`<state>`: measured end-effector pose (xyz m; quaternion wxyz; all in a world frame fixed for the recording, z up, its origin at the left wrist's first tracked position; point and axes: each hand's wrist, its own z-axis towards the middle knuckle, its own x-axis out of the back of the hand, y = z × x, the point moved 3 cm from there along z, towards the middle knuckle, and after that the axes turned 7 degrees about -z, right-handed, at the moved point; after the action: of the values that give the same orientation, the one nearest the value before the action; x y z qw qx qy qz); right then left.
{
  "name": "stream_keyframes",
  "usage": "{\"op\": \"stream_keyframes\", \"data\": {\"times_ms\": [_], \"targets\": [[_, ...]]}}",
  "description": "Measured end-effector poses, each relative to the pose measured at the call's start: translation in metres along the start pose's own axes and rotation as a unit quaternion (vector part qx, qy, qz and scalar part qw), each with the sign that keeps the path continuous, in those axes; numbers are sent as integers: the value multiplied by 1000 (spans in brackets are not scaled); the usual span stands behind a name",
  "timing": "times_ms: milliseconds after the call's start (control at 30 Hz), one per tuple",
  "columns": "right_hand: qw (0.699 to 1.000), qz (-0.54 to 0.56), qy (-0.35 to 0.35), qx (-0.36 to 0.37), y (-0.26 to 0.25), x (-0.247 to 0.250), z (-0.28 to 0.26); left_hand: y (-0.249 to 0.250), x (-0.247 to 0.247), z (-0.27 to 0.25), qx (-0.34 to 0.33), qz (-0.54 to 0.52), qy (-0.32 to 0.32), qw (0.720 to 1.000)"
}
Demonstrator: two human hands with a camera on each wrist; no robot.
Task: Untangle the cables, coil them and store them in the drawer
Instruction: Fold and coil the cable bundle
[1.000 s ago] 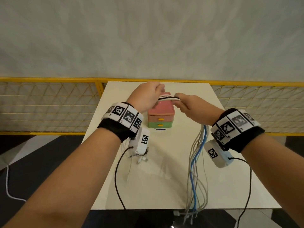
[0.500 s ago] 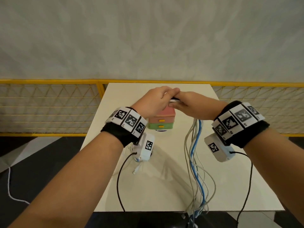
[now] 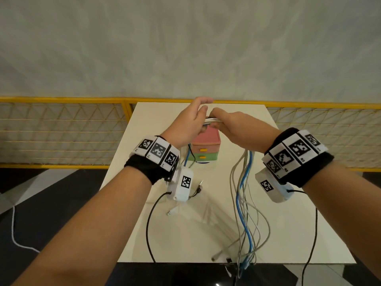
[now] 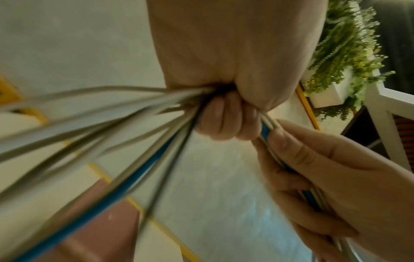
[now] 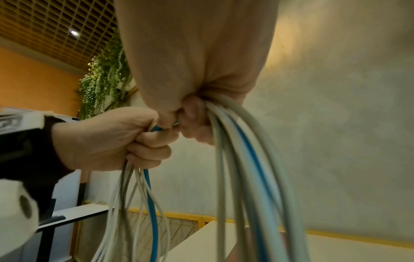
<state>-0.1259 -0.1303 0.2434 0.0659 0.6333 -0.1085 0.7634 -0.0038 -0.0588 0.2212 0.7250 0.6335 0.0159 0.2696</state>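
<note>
Cables (image 3: 244, 201), grey and blue, hang above the table (image 3: 208, 228) in front of the drawers (image 3: 205, 148). Left hand (image 3: 188, 125) and right hand (image 3: 235, 126) both grip the bundle, fists touching above the drawers.

Two hands: left hand (image 3: 188, 124), right hand (image 3: 237, 129). One bundle of cables (image 3: 244, 195), several grey strands plus one blue cable (image 3: 246, 205); exact strand count couldn't be told. One small drawer unit (image 3: 206, 146) with two visible drawer fronts. One worktop (image 3: 185, 234). Two wrist bands, two wrist cameras.
</note>
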Motion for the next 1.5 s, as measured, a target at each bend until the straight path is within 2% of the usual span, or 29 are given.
{"op": "stream_keyframes", "data": {"times_ms": [100, 133, 267, 333, 467, 567, 700, 833, 1067, 1233, 1300, 1400, 1433, 1500], "targets": [[996, -76, -11, 33, -2, -1, 6, 9, 6, 6, 1, 118, -20, 993], [995, -89, -14, 37, -2, 0, 7, 12, 7, 7, 7, 121, -27, 992], [990, -137, 16, 27, 2, 19, 17, 16, 2, 1, 69, -7, -45, 997], [994, -110, 17, 5, 9, 28, 20, 18, 2, -2, 47, -4, -38, 998], [999, -18, -33, 16, 21, 37, 25, 28, 7, 3, -5, 143, -65, 988], [998, 67, 11, 17, 35, 34, 26, 39, 15, 7, -41, 177, -19, 983], [972, 201, 123, -9, 39, 8, 20, 56, 18, 13, -64, 95, 81, 990], [949, 274, 152, -33, 36, -28, 23, 66, 18, 18, -77, 22, 136, 987], [962, 249, 81, -76, 34, -66, 33, 63, 28, 19, -85, -56, 171, 980], [970, 184, -62, -145, 52, -120, 23, 72, 43, 14, -96, -123, 196, 968], [971, 122, -100, -181, 60, -141, 10, 81, 51, 13, -106, -137, 189, 967], [973, -51, -98, -202, 74, -149, 2, 77, 52, 13, -94, -95, 157, 979], [969, -70, -110, -211, 80, -147, 5, 72, 50, 13, -90, -76, 144, 983], [958, -40, -141, -248, 93, -138, 12, 61, 44, 12, -81, -54, 123, 988]]}}
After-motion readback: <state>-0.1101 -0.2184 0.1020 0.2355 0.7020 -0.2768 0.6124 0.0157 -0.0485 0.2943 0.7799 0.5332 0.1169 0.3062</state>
